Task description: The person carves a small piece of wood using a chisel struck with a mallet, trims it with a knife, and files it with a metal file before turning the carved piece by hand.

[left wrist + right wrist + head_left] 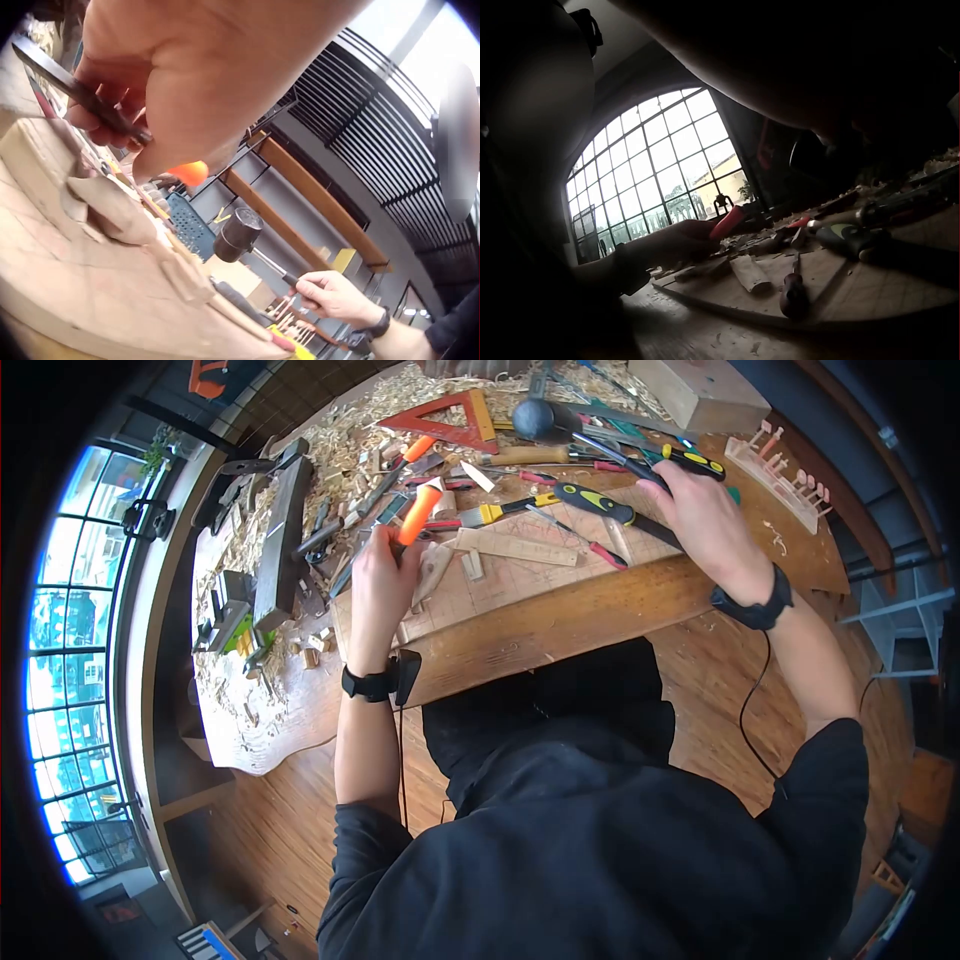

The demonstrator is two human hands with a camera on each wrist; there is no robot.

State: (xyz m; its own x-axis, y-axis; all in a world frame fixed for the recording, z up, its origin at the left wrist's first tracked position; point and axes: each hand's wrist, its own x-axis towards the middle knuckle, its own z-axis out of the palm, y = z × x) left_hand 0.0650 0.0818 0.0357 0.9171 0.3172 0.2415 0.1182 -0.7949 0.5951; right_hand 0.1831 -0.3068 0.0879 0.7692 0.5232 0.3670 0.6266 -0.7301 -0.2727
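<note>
My left hand (378, 582) grips a chisel by its orange handle (419, 515), which slants up out of the fist. The flat metal blade (71, 86) sticks out below the fingers in the left wrist view. Just under it, on a wooden board (520, 582), lie a pale wood block (34, 169) and a carved wood piece (432, 573). My right hand (708, 520) holds a mallet by its dark handle. The mallet's black, rounded head (541, 420) is raised over the tools, to the right of the chisel. The right wrist view is dark and hides my right fingers.
Around the board lie a red-handled screwdriver (608, 555), a tool with a black and yellow handle (595, 503) and a red triangle square (445, 422). Wood shavings (345, 425) cover the back. A long plane (280, 540) stands left, a wooden rack (770, 485) right.
</note>
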